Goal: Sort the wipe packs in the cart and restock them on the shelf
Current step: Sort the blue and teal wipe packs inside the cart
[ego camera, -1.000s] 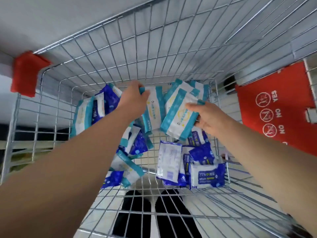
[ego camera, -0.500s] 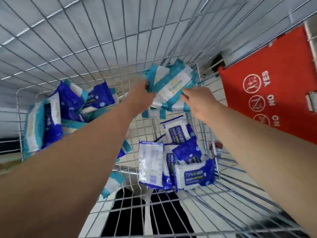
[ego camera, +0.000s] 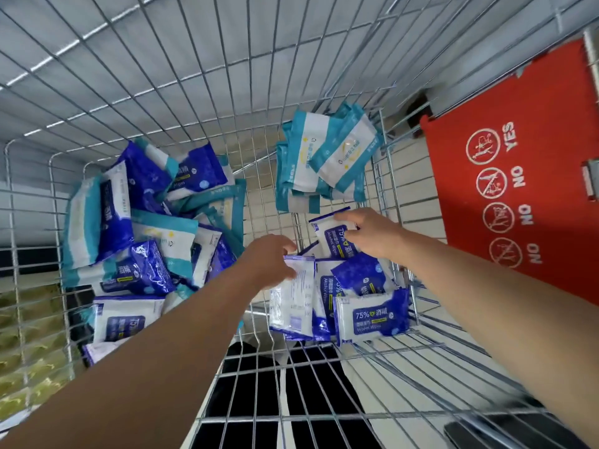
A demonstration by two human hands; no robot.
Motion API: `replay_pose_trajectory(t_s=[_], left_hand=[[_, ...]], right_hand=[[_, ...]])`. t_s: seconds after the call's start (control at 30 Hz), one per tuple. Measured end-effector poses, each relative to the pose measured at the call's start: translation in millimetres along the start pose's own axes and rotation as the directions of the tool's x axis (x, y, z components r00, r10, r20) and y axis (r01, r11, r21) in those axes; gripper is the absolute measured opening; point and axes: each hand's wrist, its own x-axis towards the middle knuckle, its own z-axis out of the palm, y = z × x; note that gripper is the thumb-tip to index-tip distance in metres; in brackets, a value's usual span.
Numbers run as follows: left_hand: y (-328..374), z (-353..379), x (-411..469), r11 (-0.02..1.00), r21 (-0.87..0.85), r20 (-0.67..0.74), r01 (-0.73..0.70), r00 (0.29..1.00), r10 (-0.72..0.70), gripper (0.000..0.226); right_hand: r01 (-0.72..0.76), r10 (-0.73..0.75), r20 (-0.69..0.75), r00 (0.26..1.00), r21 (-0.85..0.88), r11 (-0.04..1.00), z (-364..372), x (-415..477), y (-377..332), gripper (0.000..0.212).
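Now that the teal stack point(ego camera: 324, 160) has been let go: both hands have dropped back to the blue group point(ego camera: 369, 315) at 5 o'clock.
Left hand point(ego camera: 272, 260): fingers curled over the top edge of a white-backed pack point(ego camera: 293, 296), pinching it.
Right hand point(ego camera: 369, 234): thumb and bent fingers grip a blue alcohol pack point(ego camera: 330, 238), 3 o'clock.
Mixed heap point(ego camera: 146, 222): 9 o'clock, unsorted.
Teal stack: 1 o'clock, against the far cart point(ego camera: 194, 76) wall. By my judgement sorting is partway and no shelf restocking has begun.

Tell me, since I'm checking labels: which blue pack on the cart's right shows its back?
The leftmost pack, held at its top edge by the left hand: white with fine print, while its neighbours show blue 75% fronts.
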Motion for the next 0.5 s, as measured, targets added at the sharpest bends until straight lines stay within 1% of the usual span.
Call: replay_pose_trajectory(t_s=[0.1,0.17,0.23,0.33,0.4,0.5], left_hand=[[-7,8,1,0.999,0.044,-0.056,-0.002,0.998,0.004,0.053],[-13,12,2,1.0,0.03,-0.1,-0.006,0.995,0.009,0.047],[-15,14,1,1.0,0.018,-0.135,-0.018,0.991,0.02,0.041],[-16,17,-1,0.999,-0.013,-0.159,-0.034,0.987,0.032,0.039],[-14,17,-2,0.998,-0.028,-0.159,-0.053,0.986,0.048,0.041],[-17,15,-4,0.994,-0.086,-0.087,-0.063,0.995,0.055,0.042]], right_hand=[[0.012,-0.01,0.023,1.0,-0.095,0.995,7,10,4,0.057],[0.02,-0.017,0.022,1.0,-0.161,0.987,11,14,8,0.058],[0.024,-0.021,0.018,1.0,-0.179,0.984,13,17,10,0.058],[0.033,-0.032,0.011,0.999,-0.129,0.991,9,19,11,0.048],[0.038,-0.034,0.035,0.999,-0.115,0.993,2,16,14,0.042],[0.063,-0.038,0.111,0.993,-0.227,0.972,-3,7,15,0.035]])
